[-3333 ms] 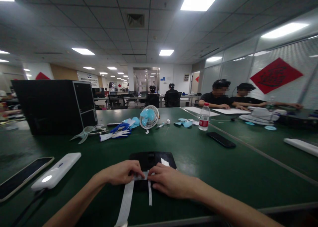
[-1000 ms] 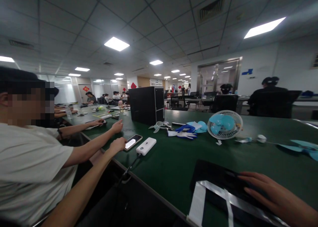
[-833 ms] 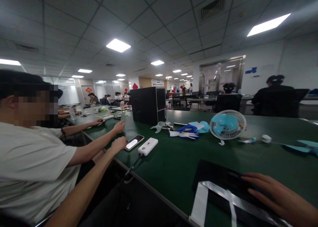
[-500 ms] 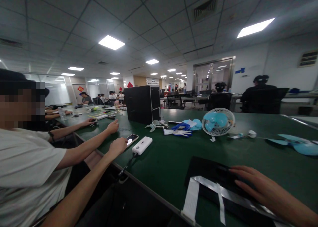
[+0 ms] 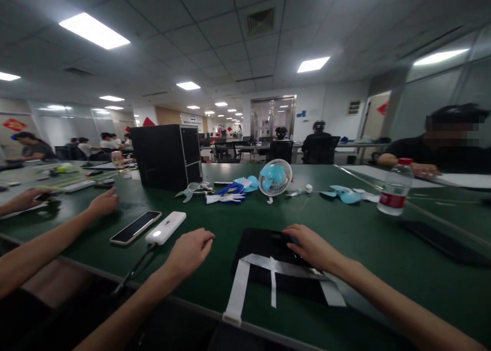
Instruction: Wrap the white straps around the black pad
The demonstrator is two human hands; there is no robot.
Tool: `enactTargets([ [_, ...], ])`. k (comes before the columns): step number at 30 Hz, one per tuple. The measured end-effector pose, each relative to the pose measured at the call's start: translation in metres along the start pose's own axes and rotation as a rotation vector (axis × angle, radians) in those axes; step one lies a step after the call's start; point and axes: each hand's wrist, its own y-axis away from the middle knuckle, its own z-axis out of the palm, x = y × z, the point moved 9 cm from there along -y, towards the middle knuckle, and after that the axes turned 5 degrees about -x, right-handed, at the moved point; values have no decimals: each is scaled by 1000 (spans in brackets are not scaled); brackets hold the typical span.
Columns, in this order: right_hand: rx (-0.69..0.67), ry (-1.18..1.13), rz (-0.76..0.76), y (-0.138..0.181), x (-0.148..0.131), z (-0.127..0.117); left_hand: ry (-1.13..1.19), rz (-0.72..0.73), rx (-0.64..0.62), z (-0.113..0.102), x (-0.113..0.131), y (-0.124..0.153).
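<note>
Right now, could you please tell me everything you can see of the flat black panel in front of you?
The black panel is a thin, dark, matte rectangle lying flat on the green table, near its front edge. Pale tape strips cross its near half; one wider strip runs off its left corner to the table edge. The right hand rests on its far right part; the left hand lies beside it, apart.

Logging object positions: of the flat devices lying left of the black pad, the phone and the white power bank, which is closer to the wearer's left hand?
The white power bank, glowing indicator, lies just beyond the left hand; the dark-screened phone lies farther left.
</note>
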Motion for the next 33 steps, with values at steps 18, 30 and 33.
enactTargets([
  [18,47,41,35,-2,-17,-8,305,194,-113,38,67,-69],
  [30,29,127,-27,-22,-17,8,319,156,-8,52,50,-74],
  [33,15,136,-25,-24,-17,10,316,163,-2,52,53,-74],
])
